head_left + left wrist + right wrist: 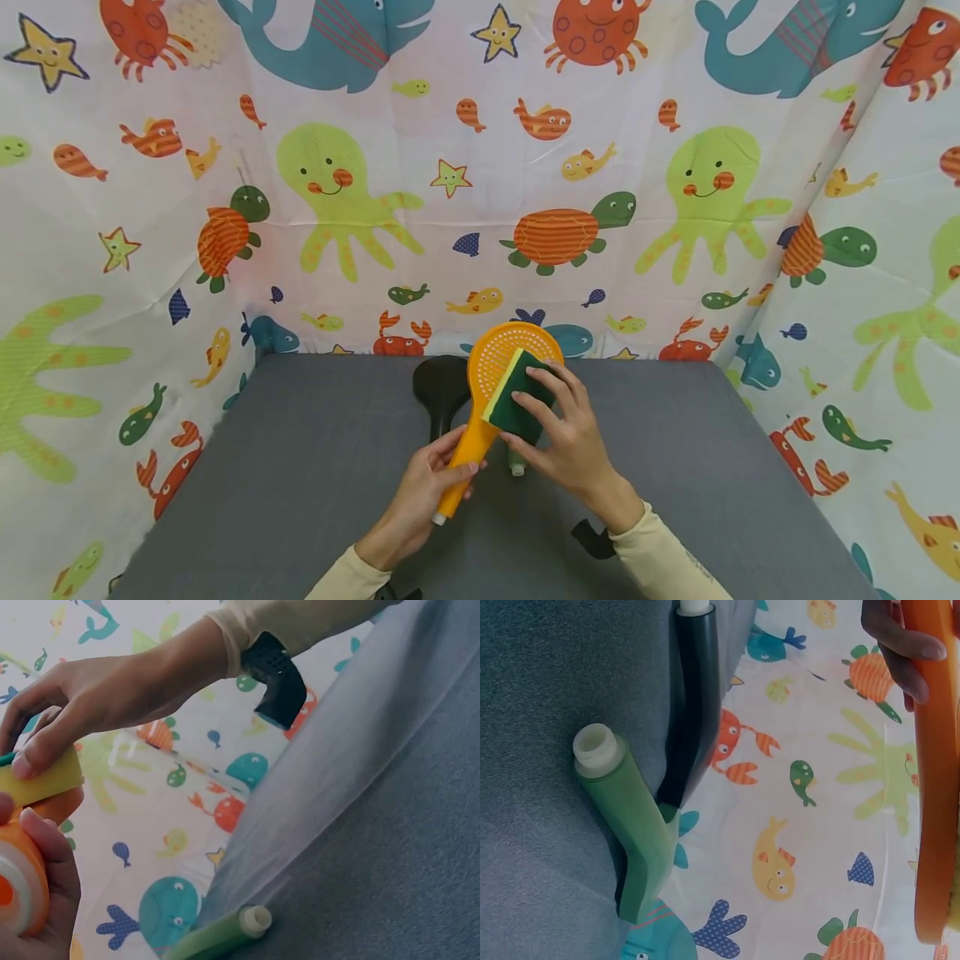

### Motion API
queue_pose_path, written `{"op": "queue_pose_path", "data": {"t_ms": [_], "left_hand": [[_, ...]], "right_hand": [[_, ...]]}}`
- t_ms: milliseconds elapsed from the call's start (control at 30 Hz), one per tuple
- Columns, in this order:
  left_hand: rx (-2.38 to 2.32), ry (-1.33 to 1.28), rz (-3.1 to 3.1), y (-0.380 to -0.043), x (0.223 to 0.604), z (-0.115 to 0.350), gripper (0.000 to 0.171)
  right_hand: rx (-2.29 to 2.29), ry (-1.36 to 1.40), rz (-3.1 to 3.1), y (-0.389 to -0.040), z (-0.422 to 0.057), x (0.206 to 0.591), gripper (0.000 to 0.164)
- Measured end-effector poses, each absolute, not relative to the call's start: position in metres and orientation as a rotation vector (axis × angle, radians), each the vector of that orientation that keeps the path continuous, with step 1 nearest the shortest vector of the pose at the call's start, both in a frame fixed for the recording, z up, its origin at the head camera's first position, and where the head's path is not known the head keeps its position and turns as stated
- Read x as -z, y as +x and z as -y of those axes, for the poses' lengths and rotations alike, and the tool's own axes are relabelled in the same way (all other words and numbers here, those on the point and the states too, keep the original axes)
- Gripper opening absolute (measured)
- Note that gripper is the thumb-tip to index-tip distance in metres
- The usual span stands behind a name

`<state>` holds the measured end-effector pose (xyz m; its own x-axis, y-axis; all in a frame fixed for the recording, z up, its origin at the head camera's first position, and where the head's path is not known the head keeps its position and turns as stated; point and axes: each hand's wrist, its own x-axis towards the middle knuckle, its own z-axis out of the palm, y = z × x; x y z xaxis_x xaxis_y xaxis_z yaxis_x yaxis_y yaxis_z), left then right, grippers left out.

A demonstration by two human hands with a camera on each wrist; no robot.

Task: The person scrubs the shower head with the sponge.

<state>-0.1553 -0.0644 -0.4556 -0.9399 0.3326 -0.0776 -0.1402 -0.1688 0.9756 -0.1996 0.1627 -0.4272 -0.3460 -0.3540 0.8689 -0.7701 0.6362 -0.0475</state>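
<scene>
My left hand (420, 492) grips the handle of an orange shower head (487, 354), whose round face is full of small holes and tilts up toward me. My right hand (573, 442) holds a green and yellow sponge (525, 400), its yellow side laid on the lower right of that face. Fingertips spread over the green side of the sponge. Seen from the left wrist, the thumb of the right hand lies along the yellow sponge edge (56, 776). The right wrist view catches the orange handle (934, 750) and some left-hand fingers (907, 645).
Behind the hands, a black shower head (441, 385) lies on the grey table (322, 467). A green shower head (634, 817) with a white threaded end lies beside it, mostly hidden in the head view. A sea-animal curtain (450, 225) surrounds the back and sides.
</scene>
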Motion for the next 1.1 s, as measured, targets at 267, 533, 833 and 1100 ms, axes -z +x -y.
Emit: {"op": "queue_pose_path", "data": {"t_ms": [267, 533, 833, 1100], "left_hand": [[-2.220, 0.150, -1.753, -0.159, 0.455, 0.062, 0.060], [-2.295, 0.204, -1.636, -0.161, 0.453, 0.062, 0.056], [-2.313, 0.201, -1.591, -0.164, 0.452, 0.060, 0.052], [-2.328, 0.230, -1.538, -0.166, 0.451, 0.059, 0.052]], "right_hand": [[-0.581, 0.872, 1.933, -0.199, -0.163, 0.430, 0.051], [-0.585, 0.881, 1.941, -0.195, -0.159, 0.432, 0.050], [-0.600, 0.897, 1.947, -0.190, -0.156, 0.434, 0.049], [-0.605, 0.974, 1.909, -0.186, -0.150, 0.439, 0.047]]}}
